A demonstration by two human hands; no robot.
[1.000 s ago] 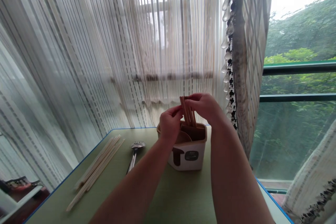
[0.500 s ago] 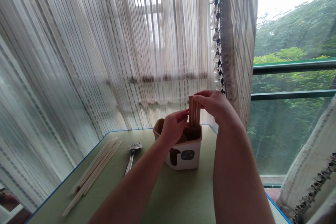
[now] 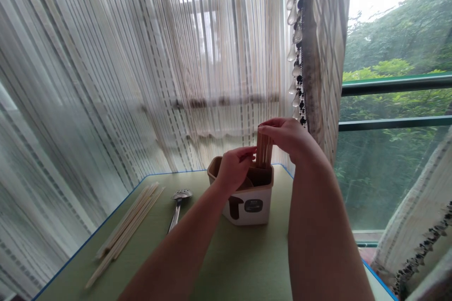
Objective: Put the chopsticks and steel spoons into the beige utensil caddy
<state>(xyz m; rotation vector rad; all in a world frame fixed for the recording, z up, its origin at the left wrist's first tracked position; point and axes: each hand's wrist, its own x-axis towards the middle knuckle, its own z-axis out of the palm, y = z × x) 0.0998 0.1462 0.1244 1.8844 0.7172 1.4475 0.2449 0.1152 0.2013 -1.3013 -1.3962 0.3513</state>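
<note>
Leaning no longer, the brown sticks [image 3: 264,150] are now standing almost upright over the container [image 3: 260,217], where a second ago they were tilting leftward, and they are bunching into a tighter row. From where I'm standing, the right hand [image 3: 287,137] is holding their upper ends, its grip clamped on the bundle between thumb and fingers. The left hand [image 3: 235,168] is reaching across the container's mouth, its fingertips meeting the left side of the sticks; I cannot tell whether that grip is pinching them or only steadying them. Their lower ends are disappearing into the dark space near the back right of the container, behind a curved inner wall, and how deep they are reaching is hidden. Judging by how things are lying, the bundle is inside but not yet released, so this part of the work is looking nearly done rather than finished. Outside, on the table [image 3: 240,263], a slotted spoon [image 3: 182,194] is lying to the left of the container, and farther left a loose bunch of pale sticks [image 3: 127,224] is resting at a slant; neither is being touched by a hand.
</note>
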